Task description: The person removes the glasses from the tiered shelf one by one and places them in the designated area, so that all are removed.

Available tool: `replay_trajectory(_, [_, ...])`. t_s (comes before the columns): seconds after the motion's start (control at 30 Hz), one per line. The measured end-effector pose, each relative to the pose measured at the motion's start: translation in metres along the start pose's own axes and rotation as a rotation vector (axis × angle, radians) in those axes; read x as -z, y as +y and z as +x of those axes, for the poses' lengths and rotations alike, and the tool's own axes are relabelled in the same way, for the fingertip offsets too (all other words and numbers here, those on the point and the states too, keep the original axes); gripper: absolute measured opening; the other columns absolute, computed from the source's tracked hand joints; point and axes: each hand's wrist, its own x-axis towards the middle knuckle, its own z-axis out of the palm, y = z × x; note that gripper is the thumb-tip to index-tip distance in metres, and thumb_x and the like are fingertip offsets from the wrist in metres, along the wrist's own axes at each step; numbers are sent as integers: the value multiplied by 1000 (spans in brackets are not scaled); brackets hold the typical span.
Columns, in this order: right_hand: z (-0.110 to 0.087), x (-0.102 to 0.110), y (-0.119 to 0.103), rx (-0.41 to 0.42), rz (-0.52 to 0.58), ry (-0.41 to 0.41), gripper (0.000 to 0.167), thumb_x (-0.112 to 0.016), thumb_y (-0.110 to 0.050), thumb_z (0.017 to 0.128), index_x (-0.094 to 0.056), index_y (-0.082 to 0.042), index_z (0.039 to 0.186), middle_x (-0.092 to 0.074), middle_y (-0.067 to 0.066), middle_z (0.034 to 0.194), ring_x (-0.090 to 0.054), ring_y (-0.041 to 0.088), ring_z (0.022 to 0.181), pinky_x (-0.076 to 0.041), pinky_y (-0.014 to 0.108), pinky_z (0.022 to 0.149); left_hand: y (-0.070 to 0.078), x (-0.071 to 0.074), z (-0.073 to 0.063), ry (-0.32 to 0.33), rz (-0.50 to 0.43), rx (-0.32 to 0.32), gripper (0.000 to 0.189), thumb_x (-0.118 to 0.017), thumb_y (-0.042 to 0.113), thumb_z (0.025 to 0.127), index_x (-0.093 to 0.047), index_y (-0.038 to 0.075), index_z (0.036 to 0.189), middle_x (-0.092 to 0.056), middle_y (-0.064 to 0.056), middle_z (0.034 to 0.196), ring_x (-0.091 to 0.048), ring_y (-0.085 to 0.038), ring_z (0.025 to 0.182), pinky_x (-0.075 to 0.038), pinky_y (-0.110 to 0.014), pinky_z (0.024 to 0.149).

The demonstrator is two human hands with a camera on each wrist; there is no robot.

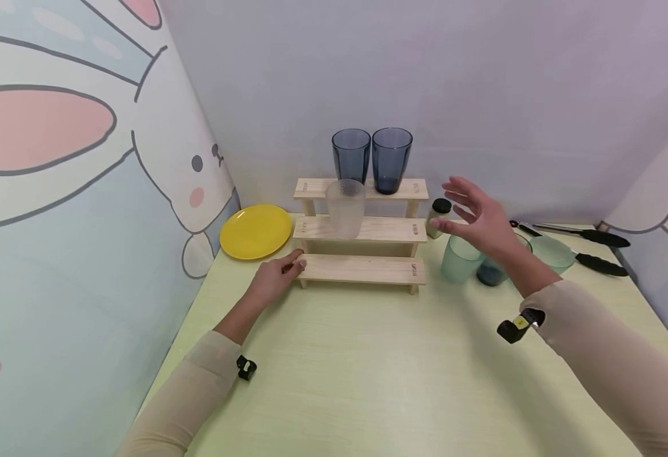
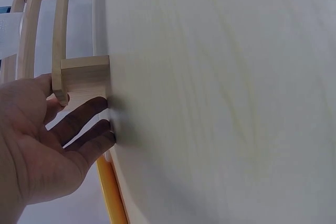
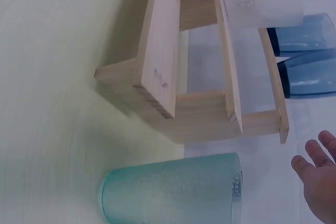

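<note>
A three-step wooden rack (image 1: 362, 270) stands against the back wall. My left hand (image 1: 273, 279) pinches the left end of its lowest step; in the left wrist view the thumb and index finger (image 2: 52, 109) sit at that end and the other fingers spread below. Two blue glasses (image 1: 391, 158) stand on the top step, and a clear frosted cup (image 1: 346, 209) on the middle one. My right hand (image 1: 482, 222) hovers with fingers spread, holding nothing, above a green frosted cup (image 1: 458, 261) and near a black-capped jar (image 1: 438, 219).
A yellow plate (image 1: 256, 232) leans at the back left. Right of the green cup are a dark-based blue glass (image 1: 489, 273), a light green bowl-like piece (image 1: 552, 252) and black-handled utensils (image 1: 601, 264). Walls with printed cartoons border the pale table (image 1: 362, 374).
</note>
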Motion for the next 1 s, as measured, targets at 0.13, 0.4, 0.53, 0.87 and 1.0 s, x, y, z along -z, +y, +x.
replay_trajectory(0.13, [5,-15,-6,11,16,-33,97,-88,-19,97,-31,-22,176,-43,10,176,-40,31,164,-34,52,133,-1,0,0,1,-4,-2,58,-58,55,114,-58,24,163,-79,-11,113,-60,-23,91,-50,-38,81])
replay_trajectory(0.4, [15,-47,-13,14,33,-94,97,-89,-30,97,-33,-19,175,-49,8,172,-45,33,161,-37,51,131,-3,-1,1,1,-10,-8,58,-59,54,113,-59,23,162,-71,-7,95,-57,-22,84,-46,-34,73])
replay_trajectory(0.53, [21,-63,-19,-3,-3,-118,98,-88,-40,97,-33,-17,175,-50,10,171,-46,34,161,-38,53,131,-3,-1,1,0,-14,-2,58,-58,55,113,-59,24,162,-70,-7,94,-56,-22,84,-46,-34,73])
replay_trajectory(0.87, [37,-104,-36,11,-89,-117,105,-88,-53,93,-35,-11,173,-56,12,166,-53,33,156,-43,50,128,-3,0,2,12,-7,-13,57,-59,55,113,-59,24,162,-79,-10,110,-60,-23,90,-51,-38,81])
replay_trajectory(1.0, [44,-118,-43,4,-116,-97,106,-87,-56,92,-36,-13,174,-59,12,163,-57,36,152,-46,52,126,-4,-1,2,3,-7,-3,58,-58,56,113,-58,25,163,-77,-9,108,-59,-23,90,-50,-38,81])
